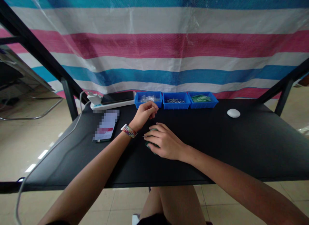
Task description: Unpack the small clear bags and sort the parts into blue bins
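Observation:
My right hand (pixel 164 141) lies on the black table (pixel 217 147), its fingers curled over a small green part (pixel 147 143) that is mostly hidden beneath them. A thin metal pin sticks out to the left of that hand. My left hand (pixel 145 113) hovers just behind it with fingers curled inward, close to the leftmost blue bin (pixel 147 99); what it pinches, if anything, is hidden. A colourful band sits on my left wrist (pixel 128 131).
Three blue bins line the back edge: clear bits at left, metal pins (pixel 175 101) in the middle, green parts (pixel 201 98) at right. A phone (pixel 106 128) lies at left, a power strip (pixel 113 102) with another phone behind it, a white round object (pixel 233 113) at right.

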`<state>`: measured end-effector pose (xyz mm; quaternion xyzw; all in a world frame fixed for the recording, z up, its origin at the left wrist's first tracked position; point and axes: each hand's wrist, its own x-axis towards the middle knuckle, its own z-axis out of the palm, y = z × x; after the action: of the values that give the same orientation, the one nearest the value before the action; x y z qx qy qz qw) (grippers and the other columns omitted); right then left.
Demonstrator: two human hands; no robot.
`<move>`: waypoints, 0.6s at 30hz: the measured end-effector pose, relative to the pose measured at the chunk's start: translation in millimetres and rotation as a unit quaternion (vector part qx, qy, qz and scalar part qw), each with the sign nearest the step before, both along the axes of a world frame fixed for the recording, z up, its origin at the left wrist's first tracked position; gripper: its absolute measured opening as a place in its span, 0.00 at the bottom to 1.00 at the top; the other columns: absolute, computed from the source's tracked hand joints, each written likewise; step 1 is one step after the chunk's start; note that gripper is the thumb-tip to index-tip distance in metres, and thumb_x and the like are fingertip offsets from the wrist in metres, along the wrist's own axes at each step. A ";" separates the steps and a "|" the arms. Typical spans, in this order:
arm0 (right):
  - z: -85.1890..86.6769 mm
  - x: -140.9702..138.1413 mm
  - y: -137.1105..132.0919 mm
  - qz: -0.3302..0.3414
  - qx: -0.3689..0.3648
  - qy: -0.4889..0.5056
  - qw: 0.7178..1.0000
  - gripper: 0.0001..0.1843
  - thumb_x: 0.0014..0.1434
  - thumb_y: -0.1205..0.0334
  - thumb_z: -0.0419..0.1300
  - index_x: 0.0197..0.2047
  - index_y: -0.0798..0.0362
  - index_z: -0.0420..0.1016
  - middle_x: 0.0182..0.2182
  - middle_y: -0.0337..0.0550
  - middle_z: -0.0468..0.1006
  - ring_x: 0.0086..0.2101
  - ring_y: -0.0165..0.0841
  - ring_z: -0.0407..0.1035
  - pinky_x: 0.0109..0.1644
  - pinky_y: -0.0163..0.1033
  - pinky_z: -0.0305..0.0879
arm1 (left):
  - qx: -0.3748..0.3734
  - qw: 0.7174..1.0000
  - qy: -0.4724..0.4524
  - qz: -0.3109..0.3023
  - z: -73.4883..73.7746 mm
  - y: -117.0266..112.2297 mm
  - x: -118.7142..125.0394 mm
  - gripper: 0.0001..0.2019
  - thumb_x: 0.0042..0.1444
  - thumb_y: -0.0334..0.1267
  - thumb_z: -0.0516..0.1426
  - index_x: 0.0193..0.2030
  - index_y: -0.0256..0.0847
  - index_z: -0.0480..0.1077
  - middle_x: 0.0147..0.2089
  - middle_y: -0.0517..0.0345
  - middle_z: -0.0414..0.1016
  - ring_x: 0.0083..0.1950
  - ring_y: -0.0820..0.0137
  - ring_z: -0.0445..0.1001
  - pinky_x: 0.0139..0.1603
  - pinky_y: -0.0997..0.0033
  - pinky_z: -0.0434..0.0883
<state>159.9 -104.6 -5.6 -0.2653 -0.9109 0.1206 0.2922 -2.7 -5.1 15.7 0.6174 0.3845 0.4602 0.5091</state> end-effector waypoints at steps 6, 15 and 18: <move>2.1 1.9 4.7 -0.015 -0.112 0.221 0.969 0.15 0.67 0.69 0.63 0.52 0.47 0.86 0.52 0.45 0.86 0.53 0.40 0.78 0.63 0.51 0.73 | -0.008 1.000 0.002 -0.003 -1.9 2.2 -1.3 0.08 0.55 0.41 0.63 0.34 0.38 0.73 0.27 0.62 0.70 0.24 0.76 0.69 0.24 0.77 0.62; -4.1 24.4 38.1 -0.132 -0.313 0.480 0.809 0.10 0.57 0.59 0.73 0.44 0.47 0.89 0.47 0.44 0.88 0.47 0.42 0.82 0.58 0.50 0.78 | -0.004 0.993 0.068 -0.100 6.6 -9.2 1.2 0.12 0.64 0.45 0.58 0.37 0.37 0.73 0.31 0.58 0.74 0.28 0.74 0.72 0.28 0.75 0.67; -6.0 27.5 43.1 -0.155 -0.319 0.507 0.785 0.11 0.55 0.58 0.74 0.43 0.47 0.89 0.46 0.44 0.88 0.48 0.44 0.82 0.61 0.53 0.76 | 0.014 0.989 0.080 -0.120 5.7 -12.4 4.7 0.12 0.63 0.45 0.63 0.40 0.37 0.73 0.33 0.59 0.74 0.28 0.74 0.73 0.28 0.75 0.69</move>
<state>187.4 -61.5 -11.6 -0.3813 -0.4875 0.4750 0.6256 2.0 -17.4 21.4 0.7011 0.3407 0.3504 0.5192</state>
